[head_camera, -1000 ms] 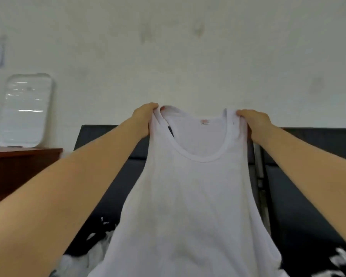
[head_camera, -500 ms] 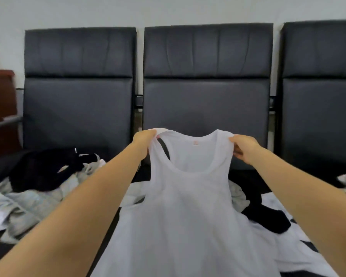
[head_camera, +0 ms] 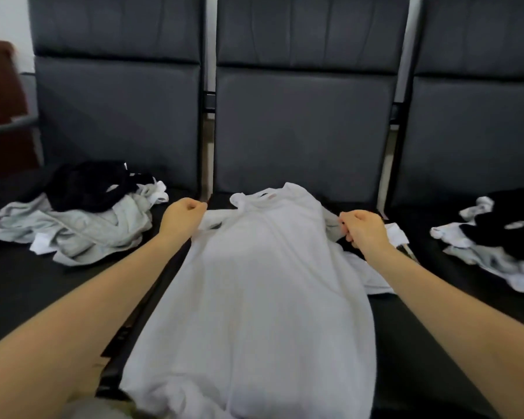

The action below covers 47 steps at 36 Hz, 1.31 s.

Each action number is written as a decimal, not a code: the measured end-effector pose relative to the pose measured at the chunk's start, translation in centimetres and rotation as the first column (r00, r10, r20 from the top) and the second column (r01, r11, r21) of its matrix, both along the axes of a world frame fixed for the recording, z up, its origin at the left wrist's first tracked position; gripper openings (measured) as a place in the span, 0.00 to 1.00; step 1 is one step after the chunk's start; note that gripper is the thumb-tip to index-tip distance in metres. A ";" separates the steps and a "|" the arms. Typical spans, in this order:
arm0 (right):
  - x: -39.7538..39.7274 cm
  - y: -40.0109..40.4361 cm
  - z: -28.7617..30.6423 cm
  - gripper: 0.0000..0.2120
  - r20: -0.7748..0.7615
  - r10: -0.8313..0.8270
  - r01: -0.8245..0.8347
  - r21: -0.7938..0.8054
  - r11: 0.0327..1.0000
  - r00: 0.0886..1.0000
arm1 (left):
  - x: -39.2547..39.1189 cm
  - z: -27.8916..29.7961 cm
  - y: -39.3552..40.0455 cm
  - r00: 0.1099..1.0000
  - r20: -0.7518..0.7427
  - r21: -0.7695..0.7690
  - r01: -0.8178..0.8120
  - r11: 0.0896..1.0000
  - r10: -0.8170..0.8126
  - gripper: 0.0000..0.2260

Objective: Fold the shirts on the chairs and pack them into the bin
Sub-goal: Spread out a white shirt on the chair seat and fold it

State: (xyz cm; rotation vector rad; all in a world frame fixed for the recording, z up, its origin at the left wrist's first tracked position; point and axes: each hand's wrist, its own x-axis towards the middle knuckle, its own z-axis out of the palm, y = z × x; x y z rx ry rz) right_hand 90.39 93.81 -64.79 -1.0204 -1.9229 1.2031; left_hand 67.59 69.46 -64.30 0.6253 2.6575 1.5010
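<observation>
A white sleeveless shirt (head_camera: 263, 285) lies spread lengthwise on the middle black chair's seat (head_camera: 406, 343), neck end far and hem near me. Its shoulder straps are crumpled at the far end. My left hand (head_camera: 183, 217) is curled at the shirt's left shoulder edge and pinches the fabric there. On the opposite side, my right hand (head_camera: 363, 231) pinches the right shoulder edge with curled fingers. Both forearms reach in along the shirt's sides. No bin is in view.
A heap of grey, black and white clothes (head_camera: 73, 225) lies on the left chair's seat. Another black and white heap (head_camera: 496, 240) covers the right chair's seat. More white cloth (head_camera: 372, 276) sticks out under the shirt's right side. A brown cabinet (head_camera: 0, 101) stands far left.
The shirt hung in the air from both hands before; it has come down and now lies on the middle seat. My hands stayed at its shoulders, and the view tilted down.
</observation>
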 end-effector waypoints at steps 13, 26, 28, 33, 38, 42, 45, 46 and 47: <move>7.3 -5.6 0.3 0.25 0.745 0.104 -0.223 0.061 0.973 0.658 | 7.6 -2.0 -7.3 0.989 0.118 -0.339 0.129 0.932 -0.094 0.26; 8.1 -6.7 0.9 0.14 0.016 0.186 -0.155 -0.491 0.857 0.982 | 8.8 0.4 -8.4 0.622 0.715 0.363 0.060 0.930 -0.320 0.15; 8.4 -6.6 1.3 0.14 -0.099 0.175 -0.200 -0.576 0.792 0.980 | 8.4 0.6 -8.4 0.619 0.725 0.396 -0.014 0.918 -0.303 0.13; 8.6 -6.7 1.8 0.09 -0.169 0.126 -0.206 -0.647 0.734 0.978 | 6.5 -0.1 -8.3 0.603 0.752 0.351 -0.026 0.936 -0.266 0.15; 7.9 -7.3 1.4 0.12 -0.232 0.168 -0.285 -0.707 0.647 0.958 | 7.1 -0.3 -6.6 0.619 0.716 0.348 0.084 0.934 -0.323 0.11; 7.4 -8.3 1.9 0.11 -0.312 -0.013 -0.241 -0.760 0.603 0.950 | 7.3 -1.0 -4.9 0.720 0.640 0.425 -0.040 0.904 -0.269 0.12; 7.2 -7.7 1.4 0.08 -0.284 0.038 -0.239 -0.722 0.649 0.958 | 7.4 -0.9 -4.1 0.738 0.630 0.462 -0.103 0.881 -0.243 0.05; 7.2 -7.6 1.4 0.07 -0.263 0.044 -0.229 -0.731 0.643 0.964 | 7.4 -0.6 -3.9 0.741 0.626 0.477 -0.118 0.871 -0.243 0.04; 7.1 -6.9 1.2 0.04 -0.232 0.029 -0.194 -0.733 0.652 0.972 | 7.2 -0.5 -3.7 0.753 0.616 0.488 -0.136 0.862 -0.230 0.02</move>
